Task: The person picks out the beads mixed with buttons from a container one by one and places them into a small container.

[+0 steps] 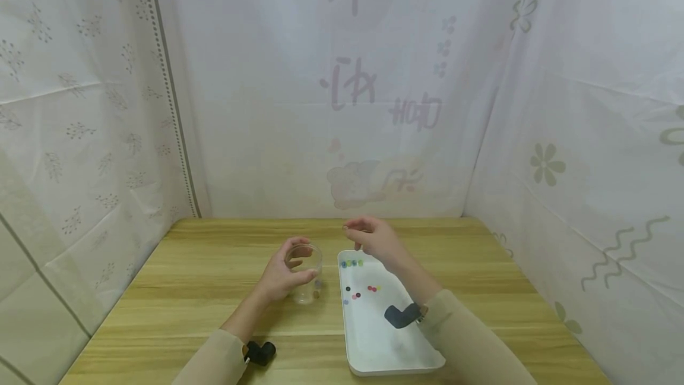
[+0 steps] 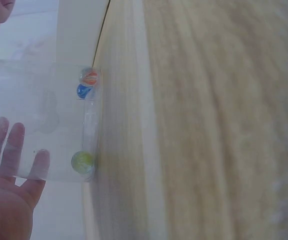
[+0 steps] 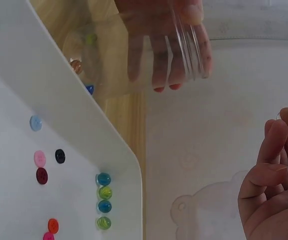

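Note:
My left hand (image 1: 285, 272) grips a clear cup (image 1: 304, 299) round its side, the cup standing upright on the table. Inside, at its bottom, lie an orange-streaked marble (image 2: 88, 77), a blue marble (image 2: 84, 91) and a yellow-green marble (image 2: 82, 162). Up above the far end of the white tray (image 1: 369, 367), my right hand (image 1: 376, 239) pinches a small clear round thing (image 1: 345, 228) between thumb and fingertips; it looks like a marble, mostly hidden by the fingers. A row of blue and green marbles (image 3: 104, 192) lies along the tray's far wall.
Loose buttons lie in the tray, among them a light blue button (image 3: 36, 123), a black button (image 3: 60, 156), a pink button (image 3: 39, 158) and an orange button (image 3: 53, 226). Patterned curtains (image 1: 342, 135) enclose the wooden table (image 1: 214, 254) at the back and both sides.

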The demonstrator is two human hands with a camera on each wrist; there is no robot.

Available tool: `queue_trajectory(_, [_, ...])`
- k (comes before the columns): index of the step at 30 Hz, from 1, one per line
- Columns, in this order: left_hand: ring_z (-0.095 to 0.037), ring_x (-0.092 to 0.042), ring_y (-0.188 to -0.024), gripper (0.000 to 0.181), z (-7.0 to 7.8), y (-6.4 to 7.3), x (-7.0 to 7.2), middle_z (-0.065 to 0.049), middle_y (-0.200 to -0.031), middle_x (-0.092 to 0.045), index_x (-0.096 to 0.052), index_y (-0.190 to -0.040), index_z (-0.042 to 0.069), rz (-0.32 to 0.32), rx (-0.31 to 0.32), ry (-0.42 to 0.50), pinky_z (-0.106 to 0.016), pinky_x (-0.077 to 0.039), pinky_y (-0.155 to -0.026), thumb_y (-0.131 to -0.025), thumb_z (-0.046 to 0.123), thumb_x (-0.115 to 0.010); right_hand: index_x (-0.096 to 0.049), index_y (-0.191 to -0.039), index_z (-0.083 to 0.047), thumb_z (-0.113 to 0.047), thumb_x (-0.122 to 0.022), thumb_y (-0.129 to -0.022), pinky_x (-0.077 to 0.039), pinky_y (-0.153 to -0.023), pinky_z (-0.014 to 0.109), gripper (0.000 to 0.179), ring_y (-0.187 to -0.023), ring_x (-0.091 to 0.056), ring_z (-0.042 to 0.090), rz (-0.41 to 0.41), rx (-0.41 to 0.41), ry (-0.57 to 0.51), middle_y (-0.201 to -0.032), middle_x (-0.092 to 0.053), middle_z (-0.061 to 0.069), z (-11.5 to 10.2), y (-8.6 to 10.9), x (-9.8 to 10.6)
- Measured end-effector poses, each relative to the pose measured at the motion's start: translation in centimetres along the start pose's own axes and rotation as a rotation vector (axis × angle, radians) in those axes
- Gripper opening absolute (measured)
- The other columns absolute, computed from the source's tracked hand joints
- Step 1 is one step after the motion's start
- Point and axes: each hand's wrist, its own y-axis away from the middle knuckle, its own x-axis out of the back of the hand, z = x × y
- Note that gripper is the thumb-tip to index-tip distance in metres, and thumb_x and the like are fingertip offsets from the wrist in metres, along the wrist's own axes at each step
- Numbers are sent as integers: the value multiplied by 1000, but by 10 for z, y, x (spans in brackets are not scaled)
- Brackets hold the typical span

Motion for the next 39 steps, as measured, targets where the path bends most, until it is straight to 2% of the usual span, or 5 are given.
queue_trajectory(9, [-40, -58, -143, 68, 0, 0, 0, -25, -151, -62, -50, -151, 14, 4, 2, -5, -67, -44, -123, -93, 17, -84, -75, -130, -8, -22, -76, -103, -48, -64, 23, 31, -82, -65, 18, -26, 35, 1, -112, -75, 13, -14, 1, -11])
queue_trajectory(16, [-40, -58, -143, 67, 0, 0, 1, -21, -151, -63, -50, -151, 13, 5, -5, -3, -68, -44, -123, -93, 17, -84, -74, -132, -6, -21, -76, -103, -45, -62, 23, 33, -81, -63, 18, -58, 55, -38, -110, -74, 11, -24, 0, -19])
queue_trajectory(22, [-39, -57, -144, 68, -1, 0, 1, -26, -152, -61, -49, -152, 14, -1, 6, 2, -67, -43, -124, -94, 17, -84, -72, -132, -2, -19, -76, -102, -43, -59, 20, 34, -80, -63, 16, -82, 73, -72, -104, -74, -1, -29, -1, -26])
queue_trajectory(32, [-39, -57, -143, 72, 1, 1, 1, -25, -150, -62, -46, -155, 5, -2, 9, 0, -67, -43, -124, -94, 16, -83, -75, -127, -9, -23, -77, -102, -45, -60, 22, 29, -80, -64, 17, -115, 79, -70, -112, -76, 9, -33, -1, -37])
queue_trajectory(39, [-39, -56, -144, 72, 0, 2, 1, -28, -152, -59, -46, -155, 6, 0, 4, 9, -66, -43, -125, -94, 15, -83, -73, -128, -4, -23, -77, -102, -44, -59, 22, 33, -78, -63, 16, -138, 84, -60, -106, -73, 2, -31, -2, -47])
